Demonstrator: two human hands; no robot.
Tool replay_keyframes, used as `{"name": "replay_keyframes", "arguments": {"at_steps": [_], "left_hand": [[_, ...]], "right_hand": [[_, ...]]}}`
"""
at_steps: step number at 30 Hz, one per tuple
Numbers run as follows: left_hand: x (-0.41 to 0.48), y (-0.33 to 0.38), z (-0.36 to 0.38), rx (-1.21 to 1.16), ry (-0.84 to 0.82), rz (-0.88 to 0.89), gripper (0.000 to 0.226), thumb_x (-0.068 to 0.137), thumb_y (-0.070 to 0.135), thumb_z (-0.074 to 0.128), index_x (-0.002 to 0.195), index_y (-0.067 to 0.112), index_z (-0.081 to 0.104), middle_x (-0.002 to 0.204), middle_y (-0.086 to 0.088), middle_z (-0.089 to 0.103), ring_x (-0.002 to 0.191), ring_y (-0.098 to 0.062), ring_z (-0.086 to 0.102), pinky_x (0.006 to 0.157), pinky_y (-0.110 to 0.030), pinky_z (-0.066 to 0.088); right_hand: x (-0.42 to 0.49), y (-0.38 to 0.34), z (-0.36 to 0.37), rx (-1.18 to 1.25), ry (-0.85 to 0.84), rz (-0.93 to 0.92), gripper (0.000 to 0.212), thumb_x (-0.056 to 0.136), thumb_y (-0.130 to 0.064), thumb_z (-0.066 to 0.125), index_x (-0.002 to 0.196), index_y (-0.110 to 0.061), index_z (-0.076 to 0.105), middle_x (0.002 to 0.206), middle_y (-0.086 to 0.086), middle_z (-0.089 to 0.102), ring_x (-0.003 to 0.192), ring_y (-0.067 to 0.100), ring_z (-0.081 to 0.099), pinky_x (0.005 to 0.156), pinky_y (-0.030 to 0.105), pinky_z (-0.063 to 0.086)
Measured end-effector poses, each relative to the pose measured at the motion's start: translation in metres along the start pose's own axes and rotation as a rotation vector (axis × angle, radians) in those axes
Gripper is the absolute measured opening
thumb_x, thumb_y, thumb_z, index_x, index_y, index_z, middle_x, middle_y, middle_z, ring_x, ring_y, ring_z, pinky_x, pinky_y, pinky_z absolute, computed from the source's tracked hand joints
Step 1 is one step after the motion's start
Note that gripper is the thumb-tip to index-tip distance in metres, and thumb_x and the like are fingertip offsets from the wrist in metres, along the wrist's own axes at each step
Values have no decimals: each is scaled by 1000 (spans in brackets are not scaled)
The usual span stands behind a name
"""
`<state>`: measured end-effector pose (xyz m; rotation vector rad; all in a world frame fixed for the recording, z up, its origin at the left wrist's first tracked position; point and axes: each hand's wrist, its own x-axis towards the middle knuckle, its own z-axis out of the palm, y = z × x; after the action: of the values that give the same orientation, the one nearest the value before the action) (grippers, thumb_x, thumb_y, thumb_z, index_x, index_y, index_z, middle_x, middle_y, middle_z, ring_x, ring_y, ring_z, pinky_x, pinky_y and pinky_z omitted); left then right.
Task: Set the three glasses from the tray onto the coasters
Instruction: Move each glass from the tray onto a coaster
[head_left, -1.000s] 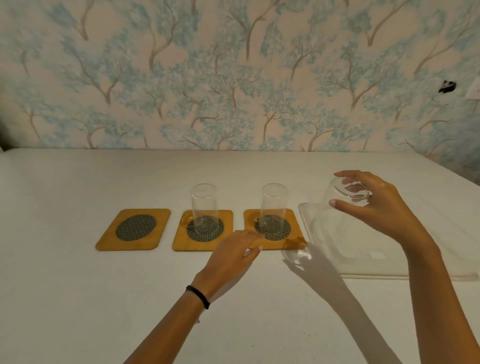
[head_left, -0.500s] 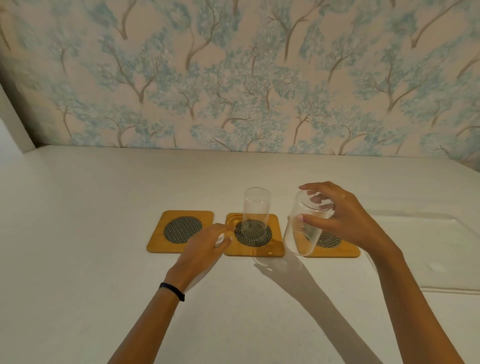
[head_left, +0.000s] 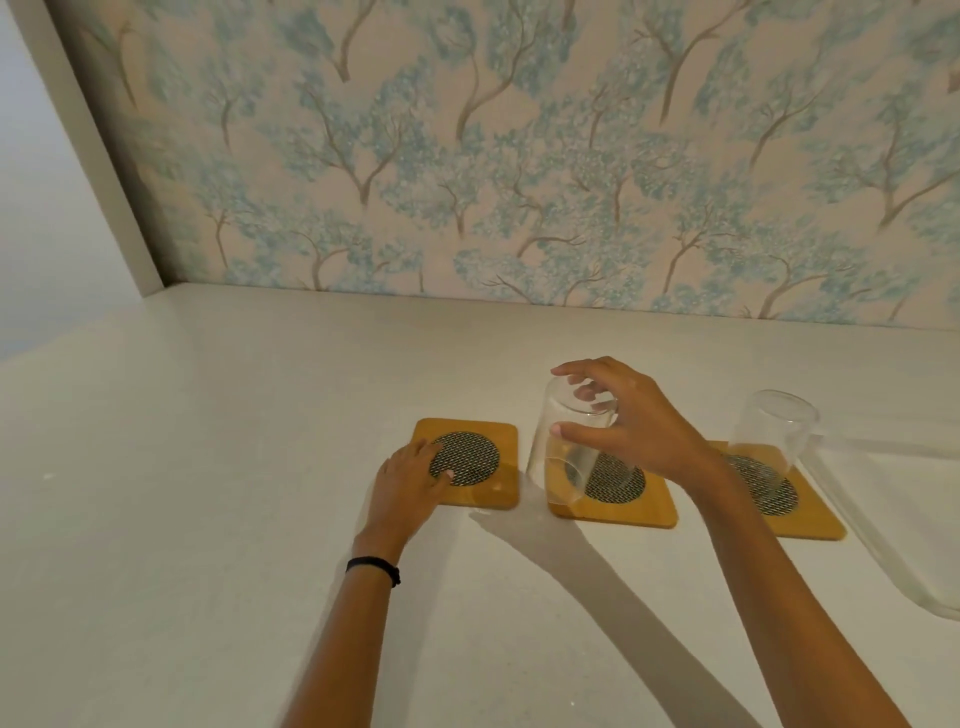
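Three wooden coasters with dark mesh centres lie in a row on the white table. My right hand (head_left: 639, 436) grips a clear glass (head_left: 550, 467) by its top, tilted in the air between the left coaster (head_left: 483, 441) and the middle coaster (head_left: 623, 506). My left hand (head_left: 410, 488) rests flat on the left coaster's near-left part, fingers on the mesh. A second glass (head_left: 774, 436) stands on the right coaster (head_left: 810, 525). My right hand and the held glass cover the space above the middle coaster, so I cannot make out a glass there.
A clear plastic tray (head_left: 883, 551) lies at the right edge, close to the right coaster. A wallpapered wall runs along the table's back. A plain white wall closes the left side.
My right hand has carried the glass leftward from over the tray to between the left and middle coasters. My left hand has slid left onto the left coaster. The view has shifted left.
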<state>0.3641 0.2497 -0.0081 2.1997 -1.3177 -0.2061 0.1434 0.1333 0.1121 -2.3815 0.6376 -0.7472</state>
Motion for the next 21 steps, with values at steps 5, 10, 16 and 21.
{"name": "replay_keyframes", "arguments": {"at_steps": [5, 10, 16, 21], "left_hand": [[1, -13, 9, -3, 0, -77, 48, 93, 30, 48, 138, 14, 39, 149, -10, 36, 135, -29, 35, 114, -47, 26], [0, -17, 13, -20, 41, -94, 47, 92, 29, 48, 136, 13, 41, 147, -9, 40, 134, -27, 38, 114, -47, 27], [2, -23, 14, -31, 67, -60, 43, 93, 22, 45, 135, 15, 42, 144, -7, 44, 131, -25, 41, 114, -43, 29], [4, -25, 15, -27, 65, -57, 41, 93, 22, 45, 134, 16, 44, 143, -6, 45, 130, -24, 42, 113, -43, 31]], "right_hand": [[34, -10, 44, 61, -32, 10, 51, 72, -34, 76, 118, -29, 56, 115, 1, 55, 101, 14, 57, 81, 26, 50], [73, -11, 85, 10, -65, 26, 55, 70, -36, 77, 120, -24, 56, 119, 6, 55, 103, 19, 57, 85, 31, 49], [98, -6, 112, -32, -54, 64, 56, 70, -35, 77, 120, -23, 55, 120, 7, 54, 104, 20, 56, 87, 32, 45], [102, -5, 117, -40, -70, 81, 57, 70, -37, 77, 120, -24, 54, 120, 5, 53, 106, 20, 56, 87, 31, 45]]}}
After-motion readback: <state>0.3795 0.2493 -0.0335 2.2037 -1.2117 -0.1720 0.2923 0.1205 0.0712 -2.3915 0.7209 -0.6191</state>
